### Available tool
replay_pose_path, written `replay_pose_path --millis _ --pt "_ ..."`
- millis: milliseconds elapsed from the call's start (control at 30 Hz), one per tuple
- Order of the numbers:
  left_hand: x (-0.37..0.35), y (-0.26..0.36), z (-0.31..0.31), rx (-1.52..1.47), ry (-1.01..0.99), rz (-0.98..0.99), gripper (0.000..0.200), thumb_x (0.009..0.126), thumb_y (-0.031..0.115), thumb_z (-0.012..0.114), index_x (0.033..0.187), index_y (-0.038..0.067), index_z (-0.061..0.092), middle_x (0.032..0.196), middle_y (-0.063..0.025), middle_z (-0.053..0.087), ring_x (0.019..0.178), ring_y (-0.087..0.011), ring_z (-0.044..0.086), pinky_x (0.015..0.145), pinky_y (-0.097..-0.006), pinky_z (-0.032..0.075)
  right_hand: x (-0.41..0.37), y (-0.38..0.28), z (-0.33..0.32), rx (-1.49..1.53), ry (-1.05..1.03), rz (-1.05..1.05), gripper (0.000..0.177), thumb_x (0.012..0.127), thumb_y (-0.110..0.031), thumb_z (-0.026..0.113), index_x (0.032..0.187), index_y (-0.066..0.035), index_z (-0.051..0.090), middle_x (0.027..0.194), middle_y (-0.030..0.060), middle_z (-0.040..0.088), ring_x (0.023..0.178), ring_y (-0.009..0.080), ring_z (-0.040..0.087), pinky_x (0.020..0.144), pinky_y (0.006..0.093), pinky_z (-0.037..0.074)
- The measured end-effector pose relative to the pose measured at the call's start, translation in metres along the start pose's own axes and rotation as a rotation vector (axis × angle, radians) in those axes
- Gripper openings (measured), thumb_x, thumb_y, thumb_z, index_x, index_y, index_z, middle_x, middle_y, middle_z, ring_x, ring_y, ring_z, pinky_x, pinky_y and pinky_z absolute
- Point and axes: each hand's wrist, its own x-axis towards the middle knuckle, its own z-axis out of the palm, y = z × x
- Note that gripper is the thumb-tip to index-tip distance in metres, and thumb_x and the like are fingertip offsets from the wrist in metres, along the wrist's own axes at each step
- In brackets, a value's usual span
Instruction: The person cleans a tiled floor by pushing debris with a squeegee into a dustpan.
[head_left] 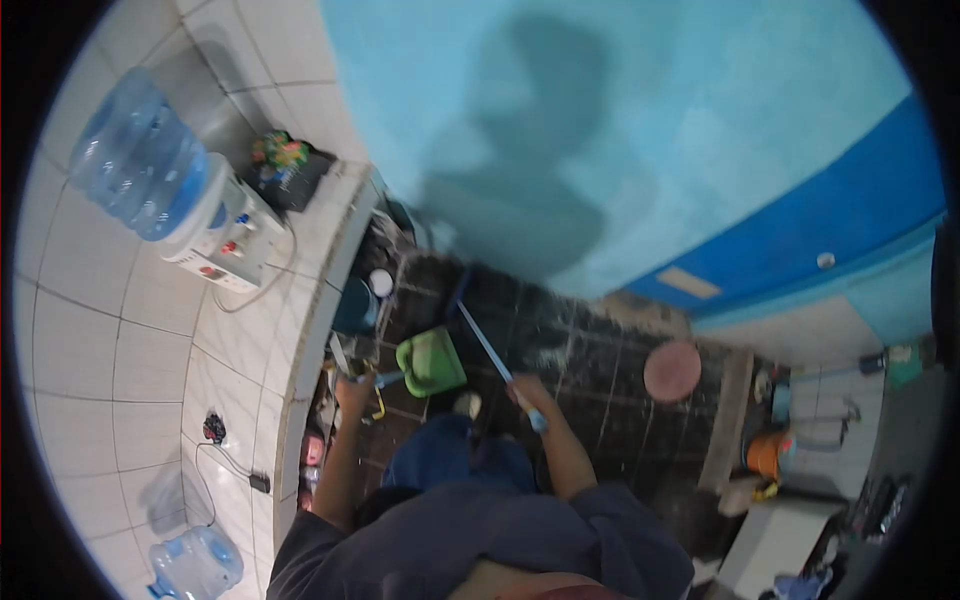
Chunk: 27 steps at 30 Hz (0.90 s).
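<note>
Left hand grips the dustpan, likely light rigid plastic, by its handle; right hand clasps the stiff broomstick

1 head-worn fisheye camera looks steeply down, torso at 6 o'clock. Left hand and right hand sit close, near centre; blue wall at 12 o'clock.

The green dustpan is a shallow plastic scoop, held low over the dark tiled floor by its bluish handle in the left hand. At its 3 o'clock, just beside it, the broom, a slim light-blue stick, slants from the right hand toward 11 o'clock; its head is blurred.
</note>
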Motion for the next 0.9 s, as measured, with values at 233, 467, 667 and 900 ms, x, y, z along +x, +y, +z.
replay_pose_path --millis 233,467,667,900 --pt "-0.004 0.024 -0.001 -0.381 -0.288 0.042 0.037 0.068 0.023 0.064 0.084 -0.009 0.055 0.070 -0.0143 0.060 0.049 -0.0203 0.060 0.046 -0.0294 0.048 -0.043 -0.003 -0.024 0.342 0.314 0.416 0.010 0.077 -0.006 0.056 0.078 0.004 0.056 0.058 0.0079 0.052 0.045 0.0151 0.051 0.039 0.0287 0.043" --pt "0.018 0.040 0.016 -0.218 -0.442 0.203 0.045 0.064 0.021 0.062 0.093 -0.012 0.052 0.080 -0.0221 0.061 0.054 -0.0234 0.063 0.052 -0.0300 0.049 -0.109 -0.001 -0.060 0.290 0.419 0.362 0.005 0.075 0.000 0.054 0.079 0.004 0.054 0.054 0.0075 0.050 0.041 0.0153 0.049 0.036 0.0287 0.040" --pt "0.009 0.101 0.013 0.002 -0.379 0.329 0.052 0.065 0.030 0.062 0.093 -0.012 0.051 0.072 -0.0227 0.061 0.068 -0.0320 0.063 0.069 -0.0348 0.048 -0.139 -0.035 -0.044 0.452 0.262 0.294 0.008 0.077 -0.005 0.057 0.081 0.002 0.055 0.053 0.0055 0.049 0.040 0.0141 0.048 0.035 0.0269 0.039" --pt "-0.007 0.152 0.019 0.037 -0.423 0.305 0.044 0.067 0.023 0.068 0.090 -0.010 0.053 0.079 -0.0210 0.061 0.063 -0.0232 0.063 0.054 -0.0319 0.049 -0.067 0.027 -0.032 0.542 0.310 0.294 0.013 0.077 -0.007 0.058 0.086 0.002 0.056 0.055 0.0065 0.051 0.041 0.0140 0.049 0.036 0.0278 0.039"
